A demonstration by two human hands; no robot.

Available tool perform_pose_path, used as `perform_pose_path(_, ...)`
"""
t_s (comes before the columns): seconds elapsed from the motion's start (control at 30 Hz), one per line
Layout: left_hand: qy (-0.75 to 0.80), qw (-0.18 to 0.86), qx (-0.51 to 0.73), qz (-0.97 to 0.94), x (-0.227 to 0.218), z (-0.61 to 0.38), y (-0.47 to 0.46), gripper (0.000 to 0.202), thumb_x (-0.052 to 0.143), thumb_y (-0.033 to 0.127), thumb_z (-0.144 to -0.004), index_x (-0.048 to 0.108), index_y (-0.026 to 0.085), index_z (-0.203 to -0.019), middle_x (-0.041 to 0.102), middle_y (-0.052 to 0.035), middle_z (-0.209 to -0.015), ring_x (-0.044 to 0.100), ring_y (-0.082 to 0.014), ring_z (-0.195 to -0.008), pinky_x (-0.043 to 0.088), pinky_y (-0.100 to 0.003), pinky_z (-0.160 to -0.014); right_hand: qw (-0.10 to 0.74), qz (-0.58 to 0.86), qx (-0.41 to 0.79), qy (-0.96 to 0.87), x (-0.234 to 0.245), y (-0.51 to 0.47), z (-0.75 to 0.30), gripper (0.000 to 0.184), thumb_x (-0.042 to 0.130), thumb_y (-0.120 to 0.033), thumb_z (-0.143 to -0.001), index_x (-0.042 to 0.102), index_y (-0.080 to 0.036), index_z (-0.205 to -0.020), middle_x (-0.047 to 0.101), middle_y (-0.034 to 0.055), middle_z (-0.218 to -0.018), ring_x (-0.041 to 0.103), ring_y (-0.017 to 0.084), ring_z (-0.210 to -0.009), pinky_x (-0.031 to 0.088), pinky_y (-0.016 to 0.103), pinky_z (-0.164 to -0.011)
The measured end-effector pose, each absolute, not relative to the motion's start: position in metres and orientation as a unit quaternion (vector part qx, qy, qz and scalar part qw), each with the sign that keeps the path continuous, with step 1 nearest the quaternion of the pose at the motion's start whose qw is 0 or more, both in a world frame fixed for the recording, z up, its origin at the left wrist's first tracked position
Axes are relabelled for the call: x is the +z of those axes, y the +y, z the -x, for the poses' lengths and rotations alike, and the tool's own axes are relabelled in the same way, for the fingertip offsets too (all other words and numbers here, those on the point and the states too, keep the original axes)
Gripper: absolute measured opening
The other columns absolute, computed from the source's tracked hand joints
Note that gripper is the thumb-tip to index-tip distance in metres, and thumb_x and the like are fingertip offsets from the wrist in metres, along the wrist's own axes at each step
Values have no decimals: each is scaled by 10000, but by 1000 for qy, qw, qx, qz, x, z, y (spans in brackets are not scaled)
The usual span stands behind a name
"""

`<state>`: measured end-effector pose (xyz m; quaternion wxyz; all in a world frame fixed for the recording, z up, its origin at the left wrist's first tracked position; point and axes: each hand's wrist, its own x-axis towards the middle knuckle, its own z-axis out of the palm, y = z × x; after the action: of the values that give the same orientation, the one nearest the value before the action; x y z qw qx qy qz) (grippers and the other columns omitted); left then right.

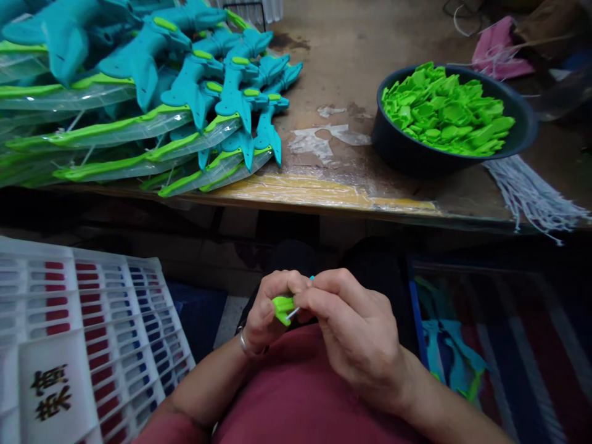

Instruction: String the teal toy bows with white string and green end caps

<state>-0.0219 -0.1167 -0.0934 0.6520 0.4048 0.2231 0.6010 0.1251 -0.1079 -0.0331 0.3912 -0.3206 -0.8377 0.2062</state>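
Over my lap, my left hand pinches a small green plastic piece. My right hand is closed beside it, fingers pressed on a thin white string that meets the green piece; a bit of teal shows between the fingertips. On the table ahead, a dark bowl is heaped with more green plastic pieces. A pile of teal-handled toy swords with green-edged clear blades lies at the left of the table.
A bundle of white strings hangs over the table's front edge at the right. A white plastic crate stands at my lower left. A bin with teal parts is at my right. Pink cloth lies at the far right.
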Motion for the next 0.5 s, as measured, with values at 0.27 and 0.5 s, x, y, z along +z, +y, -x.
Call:
perform_pose_path(0.27, 258, 652, 594, -394, -94, 21, -114, 512, 560, 677, -878, 543, 193, -713, 464, -3, -603, 432, -143, -574, 391, -304, -581, 404, 312, 165, -844, -38, -112, -117, 182, 453, -142, -1046, 634, -127, -1038, 643, 64, -957, 607, 136, -821, 532, 253, -687)
perform_pose_path(0.5, 306, 646, 599, -360, -93, 15, -110, 539, 515, 699, -919, 531, 184, -763, 458, -10, -671, 408, -148, -623, 385, -301, -625, 401, 314, 179, -842, -43, -105, -118, 204, 497, -81, -1004, 608, -82, -1176, 676, 116, -1005, 655, 173, -894, 577, 264, -710)
